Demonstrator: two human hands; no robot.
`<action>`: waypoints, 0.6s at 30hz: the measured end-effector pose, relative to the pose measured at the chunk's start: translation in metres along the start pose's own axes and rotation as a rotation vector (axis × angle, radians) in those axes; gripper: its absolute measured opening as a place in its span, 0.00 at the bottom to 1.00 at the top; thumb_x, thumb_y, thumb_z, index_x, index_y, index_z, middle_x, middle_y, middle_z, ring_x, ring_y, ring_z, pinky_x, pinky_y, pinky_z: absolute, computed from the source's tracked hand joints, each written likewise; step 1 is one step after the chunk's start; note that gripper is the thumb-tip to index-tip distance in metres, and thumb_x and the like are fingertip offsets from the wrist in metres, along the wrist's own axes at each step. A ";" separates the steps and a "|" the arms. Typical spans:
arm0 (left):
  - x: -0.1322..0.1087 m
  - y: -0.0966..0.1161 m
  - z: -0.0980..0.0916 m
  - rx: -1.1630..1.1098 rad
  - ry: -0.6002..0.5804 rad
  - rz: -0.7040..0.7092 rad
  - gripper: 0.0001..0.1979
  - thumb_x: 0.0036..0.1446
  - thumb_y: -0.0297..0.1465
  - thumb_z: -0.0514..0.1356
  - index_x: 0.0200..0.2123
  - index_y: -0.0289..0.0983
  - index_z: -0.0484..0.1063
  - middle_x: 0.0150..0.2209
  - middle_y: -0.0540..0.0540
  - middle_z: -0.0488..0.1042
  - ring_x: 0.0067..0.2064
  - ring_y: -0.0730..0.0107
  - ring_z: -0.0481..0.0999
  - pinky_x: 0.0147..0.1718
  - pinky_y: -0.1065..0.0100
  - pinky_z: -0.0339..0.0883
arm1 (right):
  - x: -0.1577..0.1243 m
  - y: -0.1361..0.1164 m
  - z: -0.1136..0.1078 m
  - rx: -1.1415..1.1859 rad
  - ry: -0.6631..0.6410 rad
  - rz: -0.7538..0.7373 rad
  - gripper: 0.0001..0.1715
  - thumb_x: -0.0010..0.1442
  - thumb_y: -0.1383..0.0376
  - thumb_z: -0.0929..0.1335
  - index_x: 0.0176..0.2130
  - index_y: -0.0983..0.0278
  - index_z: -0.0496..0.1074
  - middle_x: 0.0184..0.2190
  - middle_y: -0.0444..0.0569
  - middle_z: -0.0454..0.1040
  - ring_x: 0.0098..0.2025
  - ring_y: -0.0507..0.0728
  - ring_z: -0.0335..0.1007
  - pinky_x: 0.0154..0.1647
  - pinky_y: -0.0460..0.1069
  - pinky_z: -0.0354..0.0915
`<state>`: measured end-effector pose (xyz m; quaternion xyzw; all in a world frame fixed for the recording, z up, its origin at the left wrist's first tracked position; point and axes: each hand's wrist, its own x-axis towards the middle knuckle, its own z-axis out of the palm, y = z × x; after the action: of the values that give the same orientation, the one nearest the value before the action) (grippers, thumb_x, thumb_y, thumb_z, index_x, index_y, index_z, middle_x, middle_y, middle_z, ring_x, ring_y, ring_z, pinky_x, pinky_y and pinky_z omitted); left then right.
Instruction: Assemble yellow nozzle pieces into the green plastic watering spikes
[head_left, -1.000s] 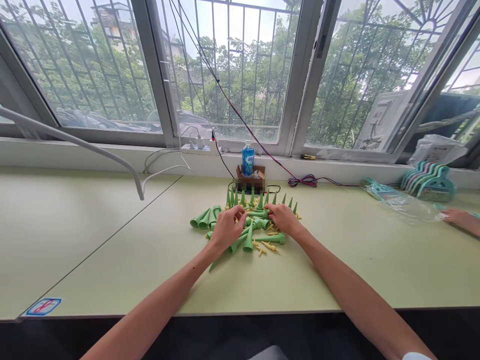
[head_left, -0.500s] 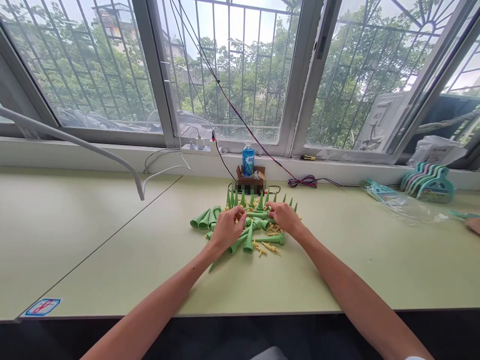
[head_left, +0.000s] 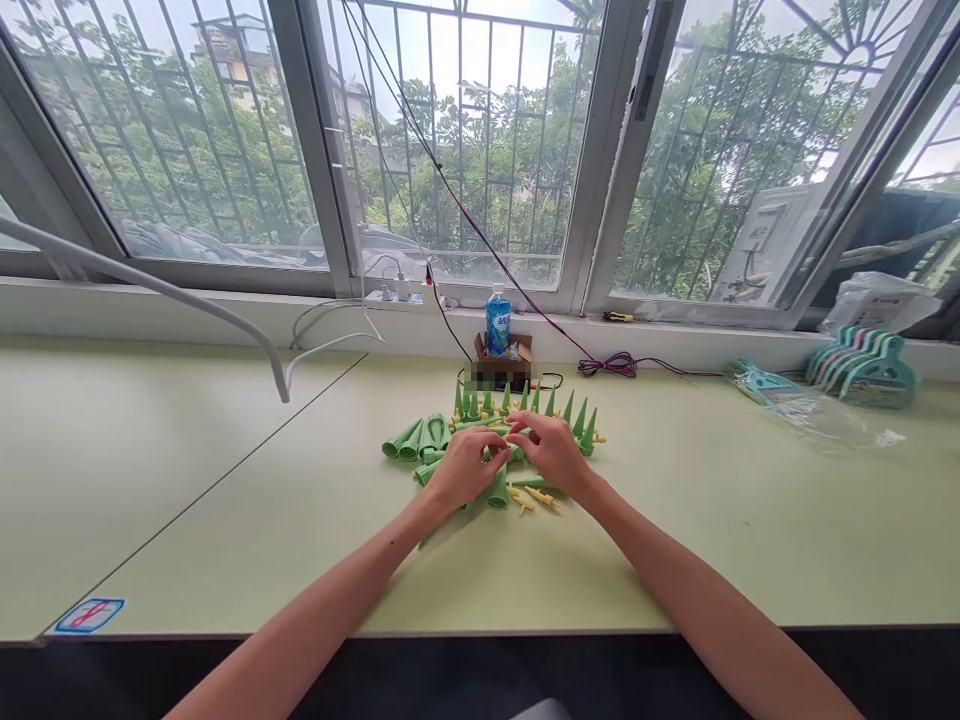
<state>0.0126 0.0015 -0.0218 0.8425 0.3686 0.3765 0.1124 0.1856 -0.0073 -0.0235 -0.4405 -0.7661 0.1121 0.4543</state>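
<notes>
Over a pile of green plastic cone spikes (head_left: 497, 490), my left hand (head_left: 471, 465) and my right hand (head_left: 553, 452) meet almost fingertip to fingertip. Each has its thumb and fingers pinched together. Whatever is between them is too small and too covered to make out. Small yellow plastic fittings (head_left: 541, 497), some branched, lie just in front of my right hand. Beyond the hands, several green spikes (head_left: 581, 415) stand upright in a row with yellow fittings about them. More hollow green spikes (head_left: 405, 442) lie to the left of my left hand. My hands hide the pile's middle.
Behind the pile, a small brown box (head_left: 517, 368) stands by a bottle of blue liquid (head_left: 498, 322). A coiled cable (head_left: 609, 364) lies by the window wall. Teal hangers (head_left: 862, 368) and a clear plastic bag (head_left: 832, 415) are at right. A white cable (head_left: 281, 375) arches at left.
My right hand has moved left and slightly nearer, from the right end of the pile to my left hand. My left hand has moved slightly right and nearer me.
</notes>
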 end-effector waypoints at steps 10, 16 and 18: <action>-0.001 0.000 0.000 -0.033 0.031 -0.025 0.05 0.55 0.31 0.62 0.30 0.37 0.78 0.26 0.49 0.75 0.26 0.72 0.67 0.29 0.70 0.60 | 0.000 -0.004 0.001 0.127 0.029 0.078 0.11 0.59 0.64 0.67 0.43 0.62 0.73 0.34 0.48 0.78 0.26 0.52 0.72 0.31 0.46 0.67; -0.001 0.001 0.000 -0.063 0.085 -0.030 0.06 0.53 0.34 0.64 0.30 0.37 0.76 0.27 0.49 0.73 0.27 0.73 0.66 0.29 0.70 0.60 | -0.001 -0.010 0.000 0.271 0.068 0.155 0.12 0.57 0.60 0.68 0.42 0.62 0.73 0.34 0.48 0.77 0.26 0.53 0.74 0.26 0.46 0.66; -0.001 0.002 -0.001 -0.070 0.096 -0.024 0.07 0.53 0.35 0.65 0.31 0.37 0.76 0.27 0.49 0.73 0.27 0.73 0.66 0.29 0.70 0.60 | -0.001 -0.010 0.001 0.307 0.092 0.173 0.14 0.56 0.58 0.69 0.41 0.63 0.73 0.35 0.49 0.77 0.28 0.53 0.74 0.26 0.46 0.67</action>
<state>0.0126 -0.0004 -0.0204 0.8146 0.3700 0.4278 0.1286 0.1795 -0.0132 -0.0188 -0.4349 -0.6777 0.2461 0.5395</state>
